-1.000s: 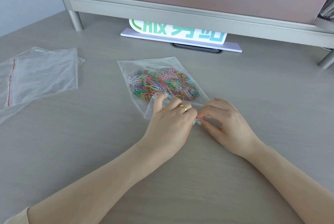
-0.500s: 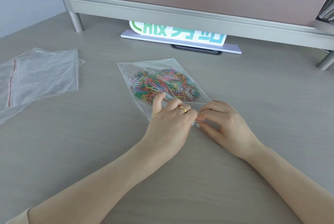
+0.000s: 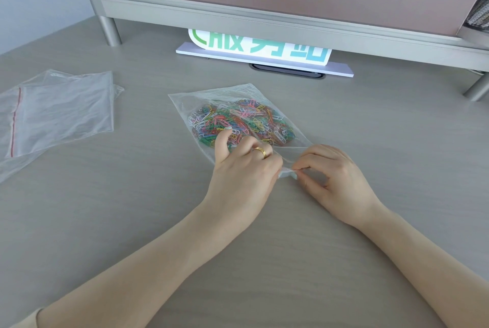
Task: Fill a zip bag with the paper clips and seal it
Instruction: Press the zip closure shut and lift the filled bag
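Note:
A clear zip bag (image 3: 209, 97) lies flat on the grey table, mouth toward me. Inside it sits a heap of colourful paper clips (image 3: 240, 122). My left hand (image 3: 243, 171), with a gold ring, lies over the near part of the bag and pinches its mouth edge. My right hand (image 3: 336, 179) pinches the same edge just to the right, thumb and forefinger closed on the plastic strip. The two hands almost touch at the seal, and they hide most of the zip line.
Spare empty zip bags (image 3: 58, 110) with a red seal line lie at the left. A white sign with green characters (image 3: 262, 49) stands at the back under a metal-framed partition (image 3: 264, 14). A partition leg (image 3: 112, 31) stands at the back left.
Both hands have stayed at the bag's mouth with small finger shifts. My right hand's fingertips have closed in tighter on the edge. The bag has barely moved.

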### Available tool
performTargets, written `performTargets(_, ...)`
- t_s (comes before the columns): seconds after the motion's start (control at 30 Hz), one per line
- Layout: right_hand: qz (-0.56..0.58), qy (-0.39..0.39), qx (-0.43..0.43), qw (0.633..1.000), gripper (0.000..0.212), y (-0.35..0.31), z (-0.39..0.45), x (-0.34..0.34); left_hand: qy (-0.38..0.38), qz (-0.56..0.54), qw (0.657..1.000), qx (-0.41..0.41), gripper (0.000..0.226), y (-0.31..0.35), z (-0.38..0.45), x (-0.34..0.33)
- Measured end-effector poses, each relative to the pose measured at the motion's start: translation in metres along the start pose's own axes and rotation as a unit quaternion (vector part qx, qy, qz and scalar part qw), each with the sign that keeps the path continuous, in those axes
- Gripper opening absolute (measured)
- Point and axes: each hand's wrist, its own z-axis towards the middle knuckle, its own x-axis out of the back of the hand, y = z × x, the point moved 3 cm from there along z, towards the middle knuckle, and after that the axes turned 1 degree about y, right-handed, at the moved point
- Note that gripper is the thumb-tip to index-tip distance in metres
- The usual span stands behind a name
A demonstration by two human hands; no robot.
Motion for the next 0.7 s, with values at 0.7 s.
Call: performTargets(0.7,0.051,0.002,0.013,0.999,0.02,-0.001,0.0,-0.003,0.001,-0.049,0.999,-0.001,0.018,0.009,-0.0031,-0.0008)
